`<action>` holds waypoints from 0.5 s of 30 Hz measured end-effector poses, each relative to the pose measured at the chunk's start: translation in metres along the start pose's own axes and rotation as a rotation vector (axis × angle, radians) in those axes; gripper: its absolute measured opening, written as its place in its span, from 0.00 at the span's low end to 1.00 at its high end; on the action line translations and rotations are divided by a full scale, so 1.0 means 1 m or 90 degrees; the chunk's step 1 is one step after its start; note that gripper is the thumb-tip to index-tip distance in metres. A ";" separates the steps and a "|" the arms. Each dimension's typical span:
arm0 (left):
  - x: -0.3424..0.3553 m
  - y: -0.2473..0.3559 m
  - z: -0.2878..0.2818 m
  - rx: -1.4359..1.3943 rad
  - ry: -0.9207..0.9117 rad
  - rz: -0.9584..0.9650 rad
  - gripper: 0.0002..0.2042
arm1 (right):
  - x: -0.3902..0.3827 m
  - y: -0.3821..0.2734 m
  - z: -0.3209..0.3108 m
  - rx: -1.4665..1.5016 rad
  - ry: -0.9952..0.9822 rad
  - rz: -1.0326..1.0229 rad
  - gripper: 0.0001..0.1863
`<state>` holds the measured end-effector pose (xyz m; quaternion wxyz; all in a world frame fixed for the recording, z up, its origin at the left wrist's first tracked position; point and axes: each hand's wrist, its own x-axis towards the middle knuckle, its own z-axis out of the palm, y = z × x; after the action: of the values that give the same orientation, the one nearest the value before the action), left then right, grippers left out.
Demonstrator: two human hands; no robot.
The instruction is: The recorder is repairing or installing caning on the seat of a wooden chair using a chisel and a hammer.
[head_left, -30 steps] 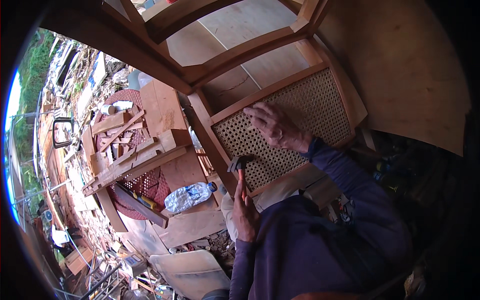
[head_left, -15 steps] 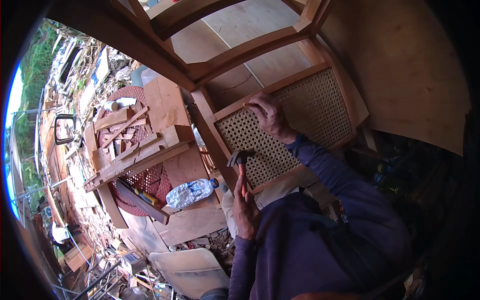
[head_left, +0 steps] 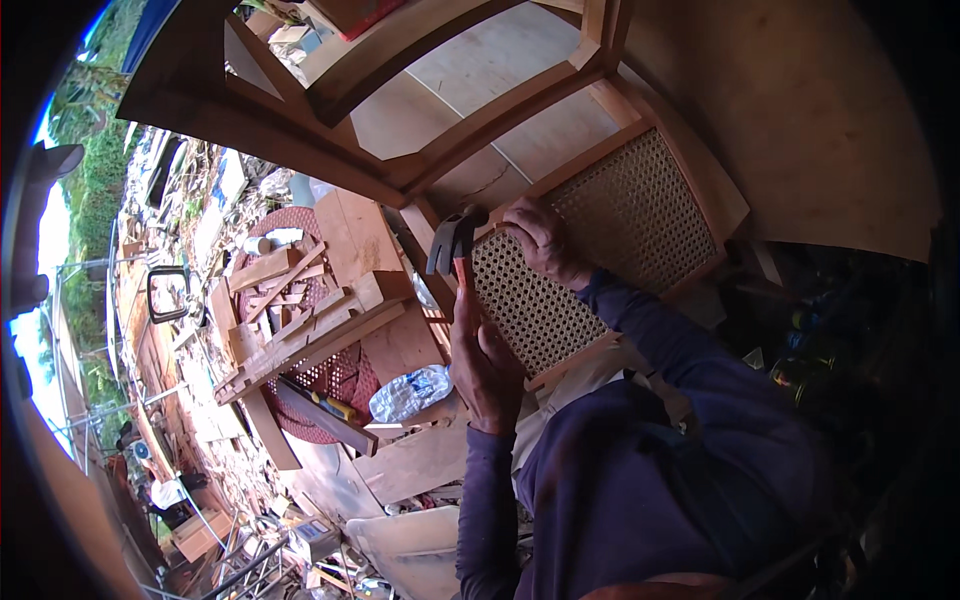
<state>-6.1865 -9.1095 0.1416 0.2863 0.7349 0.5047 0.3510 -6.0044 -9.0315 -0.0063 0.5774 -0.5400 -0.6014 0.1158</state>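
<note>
My left hand [head_left: 486, 375] is closed round the orange handle of a claw hammer [head_left: 456, 245]. The dark hammer head is raised beside the top left corner of a woven cane panel [head_left: 535, 310] set in a wooden frame. My right hand [head_left: 545, 243] rests at the upper edge of that frame, fingers pinched together. A short, thin wood strip [head_left: 493, 230] seems to stick out from its fingertips toward the hammer head; most of it is hidden. The panel belongs to a large brown wooden furniture frame [head_left: 490, 105] with curved rails.
To the left, wood offcuts [head_left: 285, 285] lie on a round red woven seat [head_left: 330, 375], with planks across it. A crumpled clear plastic bottle [head_left: 410, 393] lies nearby. A yellow-handled saw [head_left: 335, 407] lies close to it. A plywood sheet [head_left: 800, 120] stands at the right, debris beyond on the left.
My left hand has lifted the hammer up toward the panel's upper left corner, near my right fingertips. My right hand has barely moved along the frame edge. The whole view has shifted slightly.
</note>
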 end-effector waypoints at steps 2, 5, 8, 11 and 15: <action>0.005 0.008 0.002 0.049 0.046 0.069 0.24 | -0.001 0.002 0.000 0.011 0.003 0.007 0.07; 0.011 0.009 0.014 0.082 0.105 0.168 0.25 | -0.002 0.005 0.001 0.023 0.005 0.013 0.07; 0.006 -0.008 0.019 0.238 -0.065 0.053 0.29 | -0.002 0.008 -0.003 0.026 -0.006 0.001 0.06; 0.011 -0.004 0.011 0.084 -0.069 -0.077 0.27 | -0.005 0.008 0.000 0.016 -0.011 -0.007 0.06; 0.000 0.008 0.007 0.000 0.108 -0.020 0.24 | -0.004 0.011 0.000 0.014 -0.009 0.010 0.06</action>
<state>-6.1769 -9.1127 0.1433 0.2481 0.6945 0.5389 0.4071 -5.9996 -9.0302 -0.0166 0.5782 -0.5374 -0.5999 0.1307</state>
